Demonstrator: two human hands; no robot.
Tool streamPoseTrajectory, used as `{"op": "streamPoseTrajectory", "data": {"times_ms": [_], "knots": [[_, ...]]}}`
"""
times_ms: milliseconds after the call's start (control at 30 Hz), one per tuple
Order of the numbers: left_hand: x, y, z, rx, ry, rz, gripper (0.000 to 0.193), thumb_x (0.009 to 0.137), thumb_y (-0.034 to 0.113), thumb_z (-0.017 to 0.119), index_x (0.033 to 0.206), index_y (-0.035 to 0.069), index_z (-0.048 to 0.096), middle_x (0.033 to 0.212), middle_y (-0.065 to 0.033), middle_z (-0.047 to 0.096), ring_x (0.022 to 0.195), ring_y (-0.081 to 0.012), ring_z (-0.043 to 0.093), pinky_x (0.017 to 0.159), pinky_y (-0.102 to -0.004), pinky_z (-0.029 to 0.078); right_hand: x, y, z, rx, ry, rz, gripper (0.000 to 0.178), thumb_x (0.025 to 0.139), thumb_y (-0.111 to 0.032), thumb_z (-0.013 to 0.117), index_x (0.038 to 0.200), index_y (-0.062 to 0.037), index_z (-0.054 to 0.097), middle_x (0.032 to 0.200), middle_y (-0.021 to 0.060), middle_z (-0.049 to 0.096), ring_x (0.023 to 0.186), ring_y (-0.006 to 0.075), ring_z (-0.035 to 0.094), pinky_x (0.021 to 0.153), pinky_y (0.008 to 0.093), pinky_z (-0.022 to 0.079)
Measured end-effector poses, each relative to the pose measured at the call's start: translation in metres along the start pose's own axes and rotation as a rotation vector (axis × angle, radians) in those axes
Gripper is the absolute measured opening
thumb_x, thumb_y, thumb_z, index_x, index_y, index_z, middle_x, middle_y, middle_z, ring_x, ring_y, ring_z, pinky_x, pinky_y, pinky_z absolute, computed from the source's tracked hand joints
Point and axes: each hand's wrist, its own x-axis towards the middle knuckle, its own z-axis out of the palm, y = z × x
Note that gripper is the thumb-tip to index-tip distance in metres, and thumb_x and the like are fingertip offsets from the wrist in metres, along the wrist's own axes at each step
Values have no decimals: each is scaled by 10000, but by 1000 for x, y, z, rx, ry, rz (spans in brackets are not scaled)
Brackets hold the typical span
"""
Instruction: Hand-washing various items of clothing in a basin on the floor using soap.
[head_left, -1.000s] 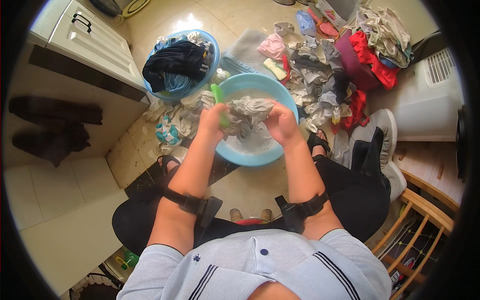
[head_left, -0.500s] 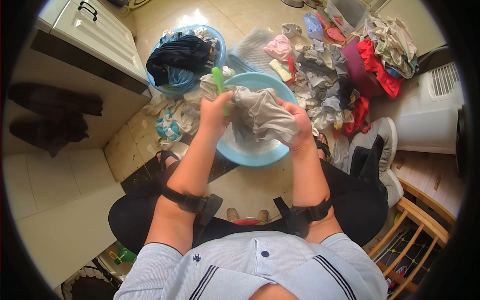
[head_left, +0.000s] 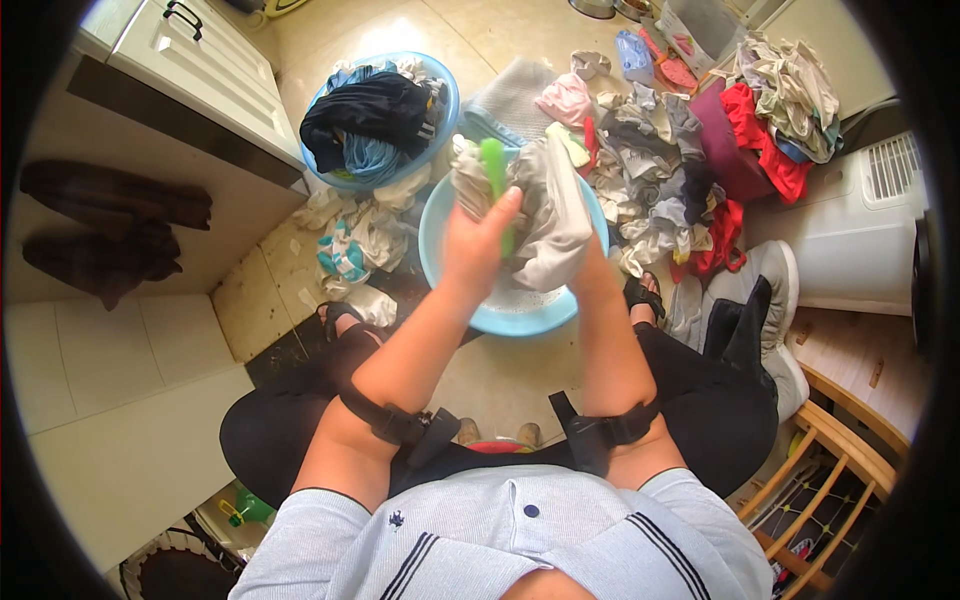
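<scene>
The light blue basin (head_left: 520, 310) sits on the tiled floor (head_left: 500, 370) between the seated person's knees, and everything here is placed from it. Held up over the basin is a wet grey-white garment (head_left: 555, 215), bunched at its top and hanging down so that its lower edge reaches toward the basin's inside. The left hand (head_left: 475, 250) is clenched around a green brush (head_left: 495, 185), whose handle rises above the fist and lies against the garment's upper left part. The right hand (head_left: 590, 275) is on the garment's right side, largely covered by the cloth; it appears to be gripping the fabric from behind, though the fingers themselves cannot be seen. Up and to the left of the basin stands a second blue tub (head_left: 440, 110) filled with dark and blue clothes (head_left: 370, 115). Just left of the basin, on the floor, lie a few crumpled pale pieces of laundry (head_left: 365, 235). To the right of the basin and beyond it spreads a wide heap of mixed clothes (head_left: 660, 160), grey, pink and red among them. Further right of that heap stands a white appliance (head_left: 860, 230) with a vent. To the far left of the basin runs a white cabinet (head_left: 190, 60).
</scene>
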Motion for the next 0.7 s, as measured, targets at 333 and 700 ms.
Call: {"op": "streamPoseTrajectory", "data": {"times_ms": [333,700], "knots": [[-13,-27,2,433,66,218,354,909,210,476,1193,1,447,1128,-94,531,1014,-171,503,876,-286,388,-35,3,47,713,128,435,436,926,-335,401,1274,-76,364,1146,23,484,1027,120,481,888,261,388],[-29,-52,-1,702,-110,304,391,858,237,495,1173,6,477,1196,-200,485,1178,-367,377,986,-436,250,-31,31,26,976,179,595,499,899,-499,342,1174,-98,455,1094,46,525,972,172,505,867,317,410]]}}
